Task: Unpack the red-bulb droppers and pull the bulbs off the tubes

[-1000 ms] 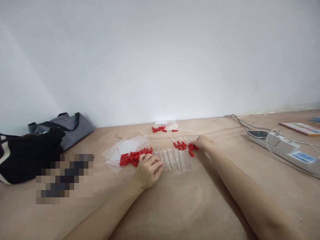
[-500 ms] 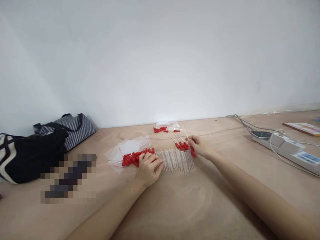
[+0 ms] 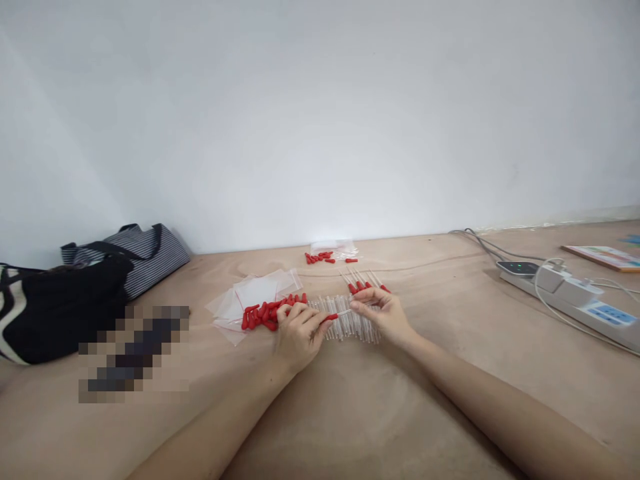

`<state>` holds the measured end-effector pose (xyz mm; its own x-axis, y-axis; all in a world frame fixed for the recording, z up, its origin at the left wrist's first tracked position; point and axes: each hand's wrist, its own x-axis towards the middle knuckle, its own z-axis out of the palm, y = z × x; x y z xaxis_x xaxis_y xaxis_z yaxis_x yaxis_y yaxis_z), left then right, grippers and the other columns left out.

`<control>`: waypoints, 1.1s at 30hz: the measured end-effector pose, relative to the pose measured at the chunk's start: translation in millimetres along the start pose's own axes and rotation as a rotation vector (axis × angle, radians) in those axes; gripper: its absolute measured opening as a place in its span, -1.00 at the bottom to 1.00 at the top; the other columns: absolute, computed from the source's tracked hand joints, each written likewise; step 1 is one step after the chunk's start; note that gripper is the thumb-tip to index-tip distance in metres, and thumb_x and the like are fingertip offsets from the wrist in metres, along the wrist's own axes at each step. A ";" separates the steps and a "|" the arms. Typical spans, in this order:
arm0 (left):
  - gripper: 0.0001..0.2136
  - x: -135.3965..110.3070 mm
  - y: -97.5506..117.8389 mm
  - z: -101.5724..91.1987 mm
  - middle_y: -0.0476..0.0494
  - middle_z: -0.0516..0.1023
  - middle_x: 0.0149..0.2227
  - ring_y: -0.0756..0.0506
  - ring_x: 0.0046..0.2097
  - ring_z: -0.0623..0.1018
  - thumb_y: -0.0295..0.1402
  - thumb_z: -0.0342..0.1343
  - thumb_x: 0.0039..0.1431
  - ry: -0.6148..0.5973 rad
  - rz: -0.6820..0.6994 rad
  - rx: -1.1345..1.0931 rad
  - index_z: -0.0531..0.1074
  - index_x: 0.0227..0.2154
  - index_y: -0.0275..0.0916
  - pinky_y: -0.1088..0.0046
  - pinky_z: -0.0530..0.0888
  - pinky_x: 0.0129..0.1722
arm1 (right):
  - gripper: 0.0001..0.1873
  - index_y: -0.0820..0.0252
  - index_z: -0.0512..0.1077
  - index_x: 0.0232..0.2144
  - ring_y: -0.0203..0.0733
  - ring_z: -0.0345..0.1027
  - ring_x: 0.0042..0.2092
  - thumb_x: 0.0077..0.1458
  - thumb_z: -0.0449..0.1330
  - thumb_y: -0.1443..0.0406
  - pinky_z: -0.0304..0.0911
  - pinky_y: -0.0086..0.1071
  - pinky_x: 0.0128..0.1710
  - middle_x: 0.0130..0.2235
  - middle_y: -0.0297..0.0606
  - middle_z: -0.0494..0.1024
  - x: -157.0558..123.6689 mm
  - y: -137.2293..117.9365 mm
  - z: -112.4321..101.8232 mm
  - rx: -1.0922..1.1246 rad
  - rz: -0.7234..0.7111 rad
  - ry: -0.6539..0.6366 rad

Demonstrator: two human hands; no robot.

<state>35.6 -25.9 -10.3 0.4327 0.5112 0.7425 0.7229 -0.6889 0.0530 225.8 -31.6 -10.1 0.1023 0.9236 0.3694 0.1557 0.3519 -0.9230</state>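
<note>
At frame centre, the left hand (image 3: 296, 333) and right hand (image 3: 381, 313) pinch one clear glass dropper (image 3: 339, 315) between them. Its red rubber bulb (image 3: 331, 317) sits at the left grip, above a row of clear tubes (image 3: 350, 320).

Bright, even light; wide-angle view with a censored patch

Soft white light fills the scene, with a small glare spot on the wall (image 3: 330, 230) and only faint shadows under the forearms. The table (image 3: 350, 413) edge bows from lens distortion, and a pixelated block (image 3: 134, 353) hides one spot at left. Fine detail is soft.
</note>
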 end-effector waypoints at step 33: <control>-0.76 4.5 -6.4 -5.8 0.11 0.49 -0.54 0.02 -0.37 0.37 -0.52 -0.11 0.13 0.198 0.438 0.234 0.43 -0.44 -0.12 0.28 0.09 -0.16 | -0.74 0.16 0.38 -0.53 -0.28 0.19 -0.31 0.12 -0.04 0.32 -0.31 -0.14 -0.03 -0.55 -0.34 0.40 -7.6 0.5 -2.9 -0.933 -0.695 -0.373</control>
<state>29.8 -22.2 -3.4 0.6274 0.0795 0.7746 0.6081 -0.6713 -0.4237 227.9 -38.9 -13.0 -0.5480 0.6233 0.5579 0.7259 0.6857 -0.0531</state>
